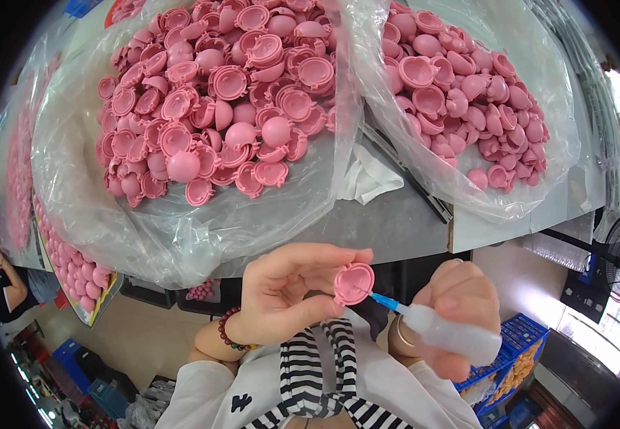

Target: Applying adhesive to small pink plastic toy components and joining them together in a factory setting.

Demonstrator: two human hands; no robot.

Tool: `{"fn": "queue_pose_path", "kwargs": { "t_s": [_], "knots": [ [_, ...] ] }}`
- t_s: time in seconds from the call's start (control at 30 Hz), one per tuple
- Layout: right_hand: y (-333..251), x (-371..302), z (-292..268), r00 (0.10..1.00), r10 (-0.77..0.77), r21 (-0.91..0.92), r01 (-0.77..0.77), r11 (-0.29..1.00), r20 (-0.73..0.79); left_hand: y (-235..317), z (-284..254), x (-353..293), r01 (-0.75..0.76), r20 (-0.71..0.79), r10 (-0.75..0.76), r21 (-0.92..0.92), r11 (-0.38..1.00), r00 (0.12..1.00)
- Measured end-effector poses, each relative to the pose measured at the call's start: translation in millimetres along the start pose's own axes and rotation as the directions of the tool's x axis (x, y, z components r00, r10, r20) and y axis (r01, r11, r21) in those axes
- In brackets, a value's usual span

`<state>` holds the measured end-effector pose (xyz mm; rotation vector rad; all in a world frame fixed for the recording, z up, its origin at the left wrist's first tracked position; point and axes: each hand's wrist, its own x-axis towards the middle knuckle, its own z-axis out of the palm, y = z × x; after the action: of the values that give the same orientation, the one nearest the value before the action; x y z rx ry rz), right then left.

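Between the thumb and fingers of my left hand (279, 289) is a pink plastic half-shell (353, 284), its hollow side facing up toward me. My right hand (461, 300) is wrapped round a translucent white squeeze bottle (449, 333). A blue needle tip (384, 300) on the bottle points left, its end at the rim of the half-shell or just inside it; which of the two I cannot tell. Beyond my hands, a heap of similar pink shells (228, 82) lies on a clear plastic bag (174, 243) on the grey table.
A second clear bag (510, 204) of pink shell parts (467, 107) lies at the right. Between the bags are a white cloth (369, 175) and a dark metal rail (414, 179). Blue crates (524, 336) stand low at the right, near a black fan (619, 247). Another person's arm (13, 275) shows at far left.
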<state>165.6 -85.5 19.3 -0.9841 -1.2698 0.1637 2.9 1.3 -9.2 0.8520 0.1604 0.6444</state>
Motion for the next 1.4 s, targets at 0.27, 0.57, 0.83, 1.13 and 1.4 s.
{"fn": "queue_pose_path", "kwargs": {
  "t_s": [0.27, 0.57, 0.83, 1.13, 1.4],
  "knots": [
    [-6.2, -1.1, 12.0, 0.999, 0.007, -0.116, -0.012, 0.993, -0.045, 0.7, -0.2, 0.9, -0.025, -0.007, 0.025, 0.025, 0.999, 1.000],
    [-7.4, -2.8, 13.3, 0.992, 0.018, -0.154, -0.037, 0.987, -0.122, 0.7, 1.7, 1.6, -0.025, -0.013, 0.025, 0.029, 0.999, 1.000],
    [-3.8, -4.1, 9.1, 0.999, -0.025, -0.206, 0.021, 0.978, -0.019, 3.1, 0.9, 2.6, -0.045, -0.020, 0.047, 0.087, 0.995, 0.999],
    [-0.6, -4.2, 17.2, 0.993, -0.012, -0.235, -0.017, 0.972, -0.120, 11.6, 5.2, 6.7, -0.182, -0.009, 0.256, 0.677, 0.713, 0.967],
    [14.2, -7.7, -40.3, 0.887, -0.275, -0.696, -0.070, 0.715, -0.372, 6.5, 0.4, 10.2, -0.358, 0.144, 0.366, 0.690, 0.628, 0.919]
  ]
}}
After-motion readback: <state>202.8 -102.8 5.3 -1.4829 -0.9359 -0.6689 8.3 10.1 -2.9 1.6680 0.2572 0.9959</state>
